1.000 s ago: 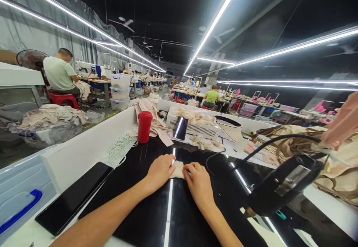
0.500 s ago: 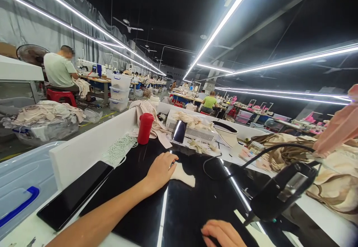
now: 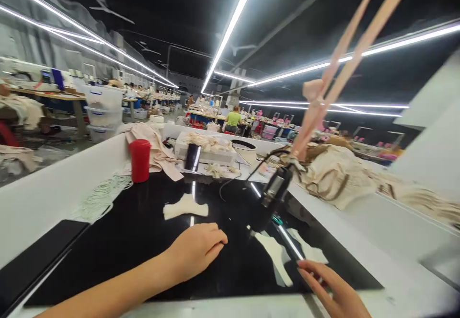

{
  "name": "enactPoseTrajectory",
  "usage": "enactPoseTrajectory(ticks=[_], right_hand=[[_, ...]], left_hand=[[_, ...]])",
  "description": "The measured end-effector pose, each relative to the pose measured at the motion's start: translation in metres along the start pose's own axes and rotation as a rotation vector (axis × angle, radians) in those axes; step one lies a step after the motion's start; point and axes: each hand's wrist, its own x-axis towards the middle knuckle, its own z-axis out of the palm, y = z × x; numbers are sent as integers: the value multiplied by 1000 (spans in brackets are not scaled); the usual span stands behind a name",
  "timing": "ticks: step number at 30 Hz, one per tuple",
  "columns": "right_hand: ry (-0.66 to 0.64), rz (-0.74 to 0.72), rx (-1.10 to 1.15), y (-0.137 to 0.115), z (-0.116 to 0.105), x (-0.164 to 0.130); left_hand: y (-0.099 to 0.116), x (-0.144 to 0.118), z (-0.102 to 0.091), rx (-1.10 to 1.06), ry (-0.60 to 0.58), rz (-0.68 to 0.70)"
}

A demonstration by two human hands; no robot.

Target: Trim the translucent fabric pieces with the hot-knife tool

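Cream, concave-edged fabric piece (image 3: 186,207) lies on the black board (image 3: 143,246) beyond the left hand (image 3: 197,248), fingers curled; right hand (image 3: 332,287) beside fabric cutouts (image 3: 275,254). Cannot tell whether either grips anything. A strap-hung tool (image 3: 276,188) partly hides the board.

The lidded container (image 3: 140,163) is solid red. Nearer and rightward of it, the cut piece (image 3: 186,207) is plain cream. To its left, the cord coil (image 3: 102,195) is pale mint; beside it, draped cloth (image 3: 160,152) is pinkish beige. Well to its right, the strap (image 3: 311,121) is peach-pink. The board (image 3: 108,241) before it is glossy black, the bench (image 3: 354,222) white.
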Motion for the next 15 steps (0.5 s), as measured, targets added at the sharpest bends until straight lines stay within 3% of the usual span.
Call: enactPoseTrajectory(ticks=[7, 15], right_hand=[[-87, 36, -26, -22, -2, -14], [-218, -129, -22, -33, 13, -8]], left_hand=[[43, 5, 40, 35, -238, 159], [70, 40, 64, 182, -284, 119]])
